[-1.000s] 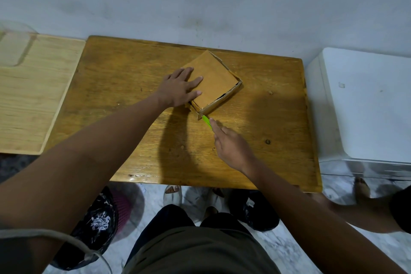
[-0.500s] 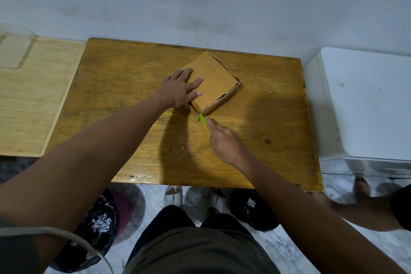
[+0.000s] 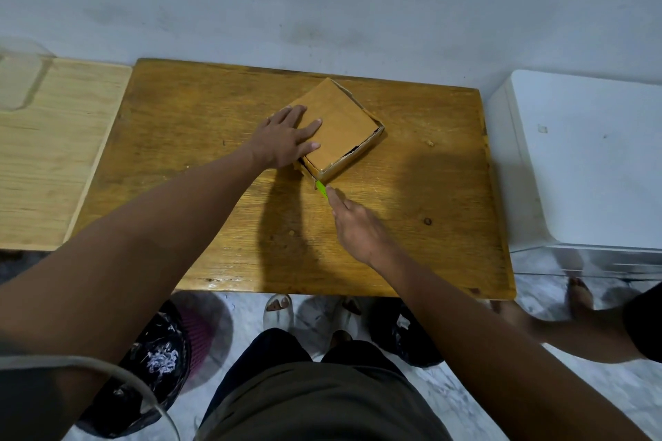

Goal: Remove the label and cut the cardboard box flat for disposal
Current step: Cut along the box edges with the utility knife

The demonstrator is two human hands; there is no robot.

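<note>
Since 1 s ago the right hand (image 3: pixel 361 229) has slid up toward the box w/ the green cutter (image 3: pixel 321 188), whose tip now sits right at the box's near corner; 1 s back it was a bit further off. Box and left hand haven't shifted.

Cardboard box (image 3: pixel 342 125) lies on the brown wooden table (image 3: pixel 200 125), just right of center toward the far edge, turned so a corner points at the person. Top face closed, plain brown; a dark slit shows along the right-front edge where the top meets the side wall. Can't tell if a label is on it.

Left hand (image 3: pixel 286 141) lies flat on the box's left part, fingers straight and spread, pressing down. Right hand grips the cutter, index finger stretched along its back; the rest of the tool is hidden under the hand.

Left of the table, touching it: a paler wooden board (image 3: pixel 50 154) w/ a clear container (image 3: pixel 19 79) at its far corner. Right of the table: a white appliance (image 3: pixel 587 161). On the floor under the near edge: black bags (image 3: pixel 154 362), a white sandal (image 3: pixel 277 308), and a second person's bare foot (image 3: pixel 578 294) at the right.
</note>
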